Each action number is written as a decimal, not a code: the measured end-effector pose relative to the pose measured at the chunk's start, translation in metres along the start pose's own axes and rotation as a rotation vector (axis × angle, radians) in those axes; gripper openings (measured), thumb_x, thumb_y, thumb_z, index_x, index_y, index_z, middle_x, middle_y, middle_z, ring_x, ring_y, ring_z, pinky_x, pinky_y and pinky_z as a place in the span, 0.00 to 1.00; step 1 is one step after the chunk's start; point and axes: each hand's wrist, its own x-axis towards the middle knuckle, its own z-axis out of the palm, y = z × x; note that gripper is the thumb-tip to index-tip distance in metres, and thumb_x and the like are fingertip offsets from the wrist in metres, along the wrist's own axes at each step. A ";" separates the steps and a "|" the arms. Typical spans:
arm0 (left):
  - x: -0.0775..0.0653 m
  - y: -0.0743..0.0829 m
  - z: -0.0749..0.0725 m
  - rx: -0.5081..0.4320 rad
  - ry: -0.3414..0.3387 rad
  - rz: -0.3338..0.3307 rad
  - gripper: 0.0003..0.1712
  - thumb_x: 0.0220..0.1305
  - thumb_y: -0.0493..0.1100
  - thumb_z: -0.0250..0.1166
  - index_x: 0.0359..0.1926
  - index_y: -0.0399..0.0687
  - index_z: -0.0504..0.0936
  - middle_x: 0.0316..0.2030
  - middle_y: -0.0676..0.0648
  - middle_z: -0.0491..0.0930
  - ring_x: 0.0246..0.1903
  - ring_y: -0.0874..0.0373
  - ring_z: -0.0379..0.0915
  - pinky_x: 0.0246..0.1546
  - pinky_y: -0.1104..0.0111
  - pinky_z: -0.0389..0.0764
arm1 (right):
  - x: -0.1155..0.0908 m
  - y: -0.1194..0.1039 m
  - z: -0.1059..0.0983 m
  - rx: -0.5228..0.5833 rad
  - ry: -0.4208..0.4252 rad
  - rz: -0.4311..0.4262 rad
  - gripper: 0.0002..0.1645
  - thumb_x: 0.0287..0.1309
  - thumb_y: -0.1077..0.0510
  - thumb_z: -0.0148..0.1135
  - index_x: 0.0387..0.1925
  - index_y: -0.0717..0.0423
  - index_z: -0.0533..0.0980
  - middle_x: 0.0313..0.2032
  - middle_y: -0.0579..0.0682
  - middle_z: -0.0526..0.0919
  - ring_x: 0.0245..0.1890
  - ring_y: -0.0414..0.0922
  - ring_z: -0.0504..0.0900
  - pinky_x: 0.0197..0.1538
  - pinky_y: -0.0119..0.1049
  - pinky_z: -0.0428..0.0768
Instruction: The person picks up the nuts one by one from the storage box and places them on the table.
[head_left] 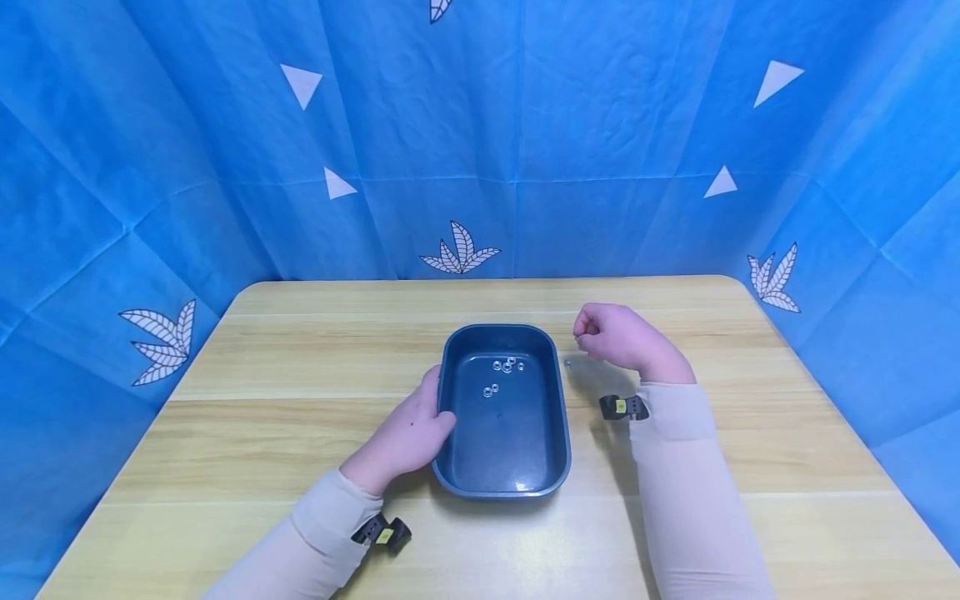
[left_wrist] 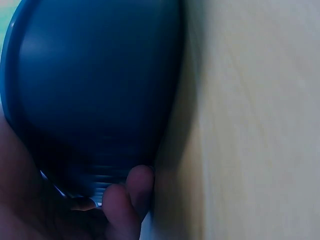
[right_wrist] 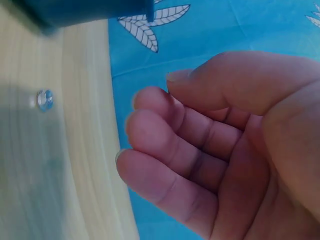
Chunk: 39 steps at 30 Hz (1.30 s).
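A dark blue rectangular plastic tub [head_left: 498, 450] with rounded corners stands on the table. My left hand [head_left: 408, 429] grips its left side, thumb over the rim and fingers around the outer wall, as the left wrist view also shows. Several small clear round beads [head_left: 507, 367] lie on the tub's floor toward the far end. Right of the tub, my right hand [head_left: 626, 337] is raised over the table, fingers curled and thumb brought to the fingertips; I cannot tell whether a tiny thing is pinched there. One clear bead [right_wrist: 45, 100] lies on the table near that hand.
The light wooden table [head_left: 300, 350] extends around the tub on all sides. Behind and beside it hangs a blue curtain [head_left: 600, 125] with white leaf and triangle prints. Black wrist cameras [head_left: 622, 407] sit on both sleeves.
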 end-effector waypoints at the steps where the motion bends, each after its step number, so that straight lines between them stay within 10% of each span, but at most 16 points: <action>1: 0.000 0.000 0.000 0.000 0.000 0.002 0.41 0.71 0.38 0.51 0.80 0.46 0.47 0.74 0.44 0.61 0.70 0.46 0.62 0.62 0.43 0.70 | 0.000 0.001 0.000 -0.005 -0.001 0.004 0.05 0.62 0.62 0.57 0.40 0.55 0.77 0.29 0.49 0.81 0.31 0.48 0.78 0.40 0.44 0.77; 39: -0.002 0.002 0.000 0.037 0.008 0.003 0.41 0.70 0.38 0.51 0.80 0.45 0.46 0.73 0.42 0.63 0.68 0.45 0.64 0.63 0.43 0.70 | 0.006 0.028 0.020 -0.042 -0.104 0.043 0.03 0.61 0.62 0.58 0.35 0.57 0.77 0.34 0.50 0.80 0.41 0.51 0.77 0.52 0.52 0.74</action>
